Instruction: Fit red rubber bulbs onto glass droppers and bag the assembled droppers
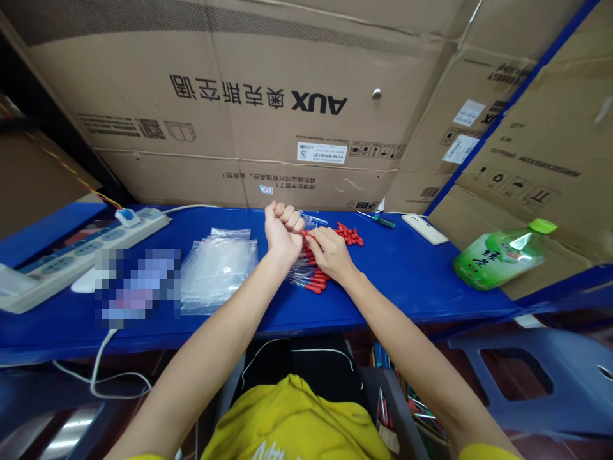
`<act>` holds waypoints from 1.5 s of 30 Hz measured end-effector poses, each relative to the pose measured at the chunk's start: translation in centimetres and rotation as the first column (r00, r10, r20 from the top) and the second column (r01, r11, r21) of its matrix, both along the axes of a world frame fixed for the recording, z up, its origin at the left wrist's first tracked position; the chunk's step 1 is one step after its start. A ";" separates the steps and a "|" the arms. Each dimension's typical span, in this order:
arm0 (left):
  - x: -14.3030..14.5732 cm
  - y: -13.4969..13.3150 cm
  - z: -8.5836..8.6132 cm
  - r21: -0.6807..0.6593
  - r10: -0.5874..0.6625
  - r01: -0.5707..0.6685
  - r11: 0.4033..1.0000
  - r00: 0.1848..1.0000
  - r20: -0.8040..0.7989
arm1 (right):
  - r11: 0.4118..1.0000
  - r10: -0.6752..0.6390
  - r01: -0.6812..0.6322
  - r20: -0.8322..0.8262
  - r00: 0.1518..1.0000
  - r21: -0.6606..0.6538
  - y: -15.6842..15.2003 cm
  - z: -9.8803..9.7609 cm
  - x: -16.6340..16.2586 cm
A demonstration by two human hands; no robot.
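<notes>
My left hand (283, 230) is closed in a fist above the blue shelf (412, 275), gripping a bundle of clear droppers with red bulbs whose ends stick out below it. My right hand (329, 250) pinches one red-bulbed dropper (306, 234) right next to the left fist. Under both hands lies a pile of the same droppers (313, 281). A small heap of loose red bulbs (350, 235) sits just behind my right hand. A stack of clear plastic bags (218, 268) lies to the left of my left wrist.
A white power strip (71, 255) runs along the left. A screwdriver (380, 220) and a white phone-like slab (424, 229) lie at the back right. A green tea bottle (500, 255) lies on its side at the right. Cardboard boxes (249, 108) wall the back.
</notes>
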State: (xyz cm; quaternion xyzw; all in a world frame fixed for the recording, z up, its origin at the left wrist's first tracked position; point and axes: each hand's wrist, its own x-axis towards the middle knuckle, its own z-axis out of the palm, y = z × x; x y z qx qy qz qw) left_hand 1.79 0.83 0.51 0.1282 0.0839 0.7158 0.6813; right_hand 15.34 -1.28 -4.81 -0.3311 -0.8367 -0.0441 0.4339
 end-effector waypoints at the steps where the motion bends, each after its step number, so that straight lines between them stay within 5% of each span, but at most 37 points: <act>1: 0.0 0.0 0.0 -0.007 -0.001 0.001 1.000 1.000 -0.005 | 1.000 0.000 0.000 -0.001 1.000 0.001 0.0 0.1 0.0; 21: -1.0 -0.4 0.4 0.037 -0.036 0.037 0.999 0.999 -0.016 | 0.996 -0.076 0.077 0.031 0.997 -0.048 0.2 0.1 0.5; 45: -0.8 -0.5 0.5 0.011 0.008 -0.008 1.000 1.000 0.008 | 1.000 0.012 -0.012 -0.002 1.000 -0.016 -0.1 0.3 0.3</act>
